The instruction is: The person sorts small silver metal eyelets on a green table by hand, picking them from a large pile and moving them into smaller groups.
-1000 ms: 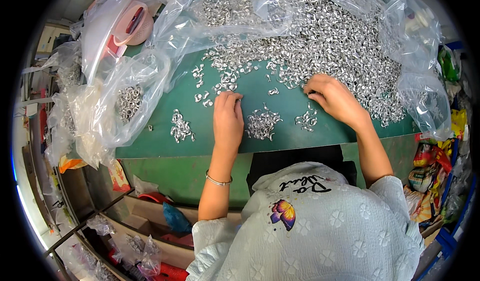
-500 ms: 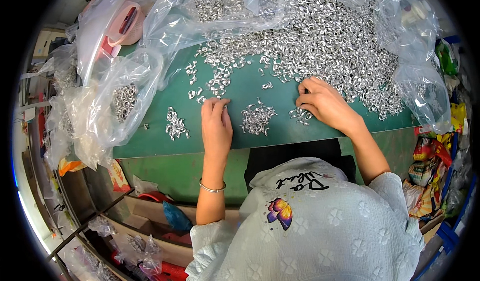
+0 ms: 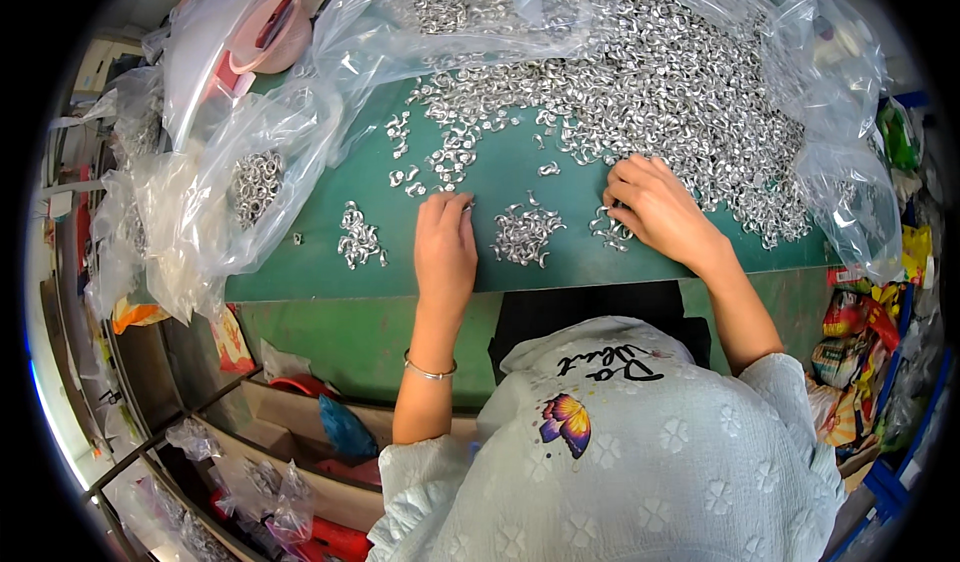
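Observation:
My left hand point(image 3: 446, 250) rests on the green table with its fingers pressed together. A silvery glint shows at its fingertips, too small to make out. My right hand point(image 3: 658, 214) curls its fingers at the near edge of the big heap of small curved silver metal pieces point(image 3: 650, 82); what its fingertips hold is hidden. Just below its thumb lies a small group of the pieces point(image 3: 611, 230). Between my hands sits another little pile point(image 3: 527, 234), and a third pile point(image 3: 359, 237) lies left of my left hand. Loose pieces point(image 3: 455, 152) lie scattered beyond the left fingertips.
Clear plastic sheeting point(image 3: 350, 37) covers part of the heap and hangs at both sides. At the left, a plastic bag point(image 3: 215, 202) holds more metal pieces. A pink basket point(image 3: 285, 47) stands at the far left. Open drawers point(image 3: 310, 437) sit below the table point(image 3: 330, 284).
The whole view has shifted slightly, so the table appears a little further right. Both hands stay at about the same places, with only small finger movement.

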`<state>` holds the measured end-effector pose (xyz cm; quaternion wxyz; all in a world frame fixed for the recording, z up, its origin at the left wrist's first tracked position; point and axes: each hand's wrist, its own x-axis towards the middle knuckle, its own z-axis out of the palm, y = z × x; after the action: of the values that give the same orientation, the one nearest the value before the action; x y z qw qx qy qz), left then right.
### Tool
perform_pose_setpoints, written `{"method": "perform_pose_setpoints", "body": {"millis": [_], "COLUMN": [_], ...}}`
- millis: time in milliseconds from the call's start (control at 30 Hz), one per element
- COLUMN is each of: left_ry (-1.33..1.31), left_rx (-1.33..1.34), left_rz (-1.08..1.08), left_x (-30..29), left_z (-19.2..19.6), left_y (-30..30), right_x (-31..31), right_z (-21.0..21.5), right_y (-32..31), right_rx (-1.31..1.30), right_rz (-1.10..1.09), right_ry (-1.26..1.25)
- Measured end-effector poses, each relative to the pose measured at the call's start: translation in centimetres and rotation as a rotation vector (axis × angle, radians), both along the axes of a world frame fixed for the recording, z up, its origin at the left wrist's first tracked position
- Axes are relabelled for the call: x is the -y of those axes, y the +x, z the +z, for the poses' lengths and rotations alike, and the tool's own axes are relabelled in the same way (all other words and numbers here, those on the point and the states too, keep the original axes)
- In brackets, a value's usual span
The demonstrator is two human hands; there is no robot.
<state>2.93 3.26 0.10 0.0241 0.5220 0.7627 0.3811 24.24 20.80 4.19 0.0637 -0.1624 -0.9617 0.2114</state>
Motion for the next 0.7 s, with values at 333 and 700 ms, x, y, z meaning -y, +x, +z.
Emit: {"method": "perform_pose_setpoints", "body": {"millis": [333,700], "left_ry": [0.018,0.025], "left_rx": [0.171,0.214], "left_rz": [0.004,0.186], "left_x": [0.5,2.3], "left_z": [0.5,0.4], "left_y": [0.3,0.0], "right_x": [0.0,3.5], "right_z": [-0.2,-3.2], "right_y": [-2.3,-12.9], "right_rx": [-0.111,-0.191], "right_rz": [-0.104,0.147], "right_ry": [-0.263,-0.084]}}
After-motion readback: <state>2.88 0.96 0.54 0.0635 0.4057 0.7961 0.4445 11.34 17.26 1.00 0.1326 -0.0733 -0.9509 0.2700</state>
